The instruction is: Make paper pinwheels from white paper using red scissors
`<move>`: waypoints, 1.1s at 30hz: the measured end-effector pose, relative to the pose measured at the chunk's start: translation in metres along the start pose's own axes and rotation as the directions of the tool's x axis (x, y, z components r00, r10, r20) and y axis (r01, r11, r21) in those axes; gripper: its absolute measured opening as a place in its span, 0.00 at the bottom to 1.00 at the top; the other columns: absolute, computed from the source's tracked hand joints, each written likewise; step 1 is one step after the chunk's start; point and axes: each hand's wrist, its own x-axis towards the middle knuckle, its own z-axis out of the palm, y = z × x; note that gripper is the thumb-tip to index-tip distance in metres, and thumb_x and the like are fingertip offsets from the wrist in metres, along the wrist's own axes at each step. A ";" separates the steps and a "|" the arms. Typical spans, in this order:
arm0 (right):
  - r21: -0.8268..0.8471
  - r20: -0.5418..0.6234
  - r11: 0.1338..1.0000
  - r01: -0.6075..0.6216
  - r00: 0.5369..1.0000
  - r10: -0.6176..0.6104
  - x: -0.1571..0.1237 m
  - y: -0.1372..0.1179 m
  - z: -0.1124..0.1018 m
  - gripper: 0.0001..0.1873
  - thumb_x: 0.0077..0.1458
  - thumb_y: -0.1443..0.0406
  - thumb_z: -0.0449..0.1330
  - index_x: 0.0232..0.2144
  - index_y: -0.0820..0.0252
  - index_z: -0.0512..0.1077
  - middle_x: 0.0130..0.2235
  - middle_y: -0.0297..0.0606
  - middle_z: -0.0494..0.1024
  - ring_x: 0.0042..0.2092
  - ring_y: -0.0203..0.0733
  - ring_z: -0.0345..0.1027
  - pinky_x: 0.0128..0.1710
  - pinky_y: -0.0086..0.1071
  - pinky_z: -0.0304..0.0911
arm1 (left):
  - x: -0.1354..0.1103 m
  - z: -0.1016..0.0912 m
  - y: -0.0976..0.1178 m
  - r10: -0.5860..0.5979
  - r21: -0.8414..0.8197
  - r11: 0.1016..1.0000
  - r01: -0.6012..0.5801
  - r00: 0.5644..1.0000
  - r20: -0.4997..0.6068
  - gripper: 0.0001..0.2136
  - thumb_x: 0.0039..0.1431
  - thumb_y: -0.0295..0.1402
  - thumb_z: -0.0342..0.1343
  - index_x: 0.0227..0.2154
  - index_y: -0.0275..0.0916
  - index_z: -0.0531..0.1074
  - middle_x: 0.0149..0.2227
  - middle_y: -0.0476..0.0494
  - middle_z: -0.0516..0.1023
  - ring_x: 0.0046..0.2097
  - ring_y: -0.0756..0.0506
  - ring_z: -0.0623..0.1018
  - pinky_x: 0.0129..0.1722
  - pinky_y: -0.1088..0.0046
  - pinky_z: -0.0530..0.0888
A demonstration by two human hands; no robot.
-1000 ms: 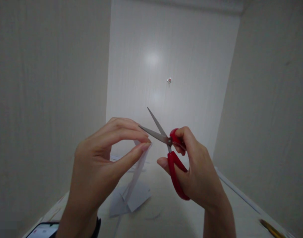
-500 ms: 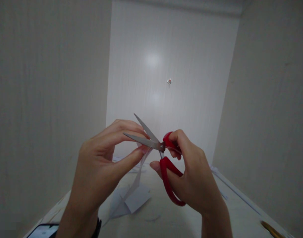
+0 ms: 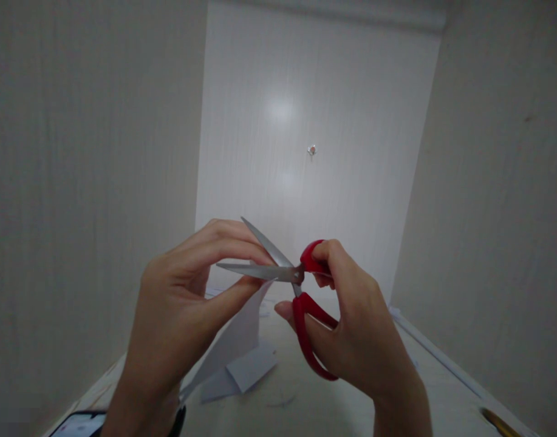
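Observation:
My right hand [image 3: 351, 315] is closed around the red handles of a pair of scissors [image 3: 285, 273], thumb through the lower loop. The blades are spread and point left, across the fingertips of my left hand [image 3: 191, 291]. Between thumb and fingers my left hand pinches a thin white sheet of paper [image 3: 237, 340], which hangs down toward the wrist. The paper's top edge meets the lower blade near the pivot; whether it lies between the blades I cannot tell. Left fingertips are partly hidden behind the blades.
Below the hands, white paper pieces [image 3: 251, 367] lie on the pale table [image 3: 324, 403]. A phone [image 3: 80, 423] is at the lower left, and a gold-coloured object [image 3: 501, 422] at the lower right. Pale panels [image 3: 351, 121] rise at the back and sides.
The scissors have turned a little, their blade tips now lower and slightly further left. The paper in my left hand has swung round and shows more of its face.

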 end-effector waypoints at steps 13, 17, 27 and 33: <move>0.005 0.018 1.000 -0.014 1.000 0.014 0.000 0.000 0.001 0.24 0.46 0.57 0.71 0.36 0.55 0.61 0.34 0.32 0.71 0.34 0.41 0.63 0.33 0.36 0.61 | 0.000 0.001 0.000 0.048 -0.111 0.993 -0.048 0.999 -0.006 0.10 0.50 0.21 0.62 0.27 0.46 0.79 0.31 0.57 0.79 0.40 0.53 0.77 0.39 0.82 0.72; -0.014 0.008 1.000 0.007 1.000 -0.007 0.001 -0.001 0.001 0.23 0.46 0.58 0.71 0.34 0.54 0.60 0.32 0.31 0.71 0.33 0.41 0.63 0.31 0.34 0.60 | 0.000 0.001 0.001 0.049 -0.096 0.994 -0.050 0.999 -0.007 0.10 0.50 0.22 0.63 0.26 0.47 0.79 0.30 0.56 0.79 0.39 0.50 0.77 0.39 0.78 0.73; -0.042 0.019 0.999 -0.001 1.000 0.001 0.000 0.000 0.000 0.21 0.48 0.59 0.69 0.35 0.54 0.60 0.32 0.31 0.71 0.33 0.42 0.64 0.32 0.35 0.61 | 0.001 0.000 0.001 0.066 -0.070 0.995 -0.067 0.998 -0.016 0.10 0.49 0.24 0.63 0.26 0.51 0.79 0.29 0.56 0.79 0.39 0.47 0.77 0.38 0.73 0.75; -0.059 0.016 0.998 -0.010 1.000 0.011 0.002 0.000 0.000 0.17 0.50 0.61 0.68 0.34 0.55 0.61 0.32 0.31 0.71 0.33 0.41 0.64 0.31 0.33 0.60 | 0.000 0.002 -0.001 0.052 -0.082 0.995 -0.054 0.998 -0.025 0.09 0.50 0.25 0.65 0.25 0.49 0.79 0.30 0.57 0.80 0.39 0.49 0.77 0.37 0.76 0.74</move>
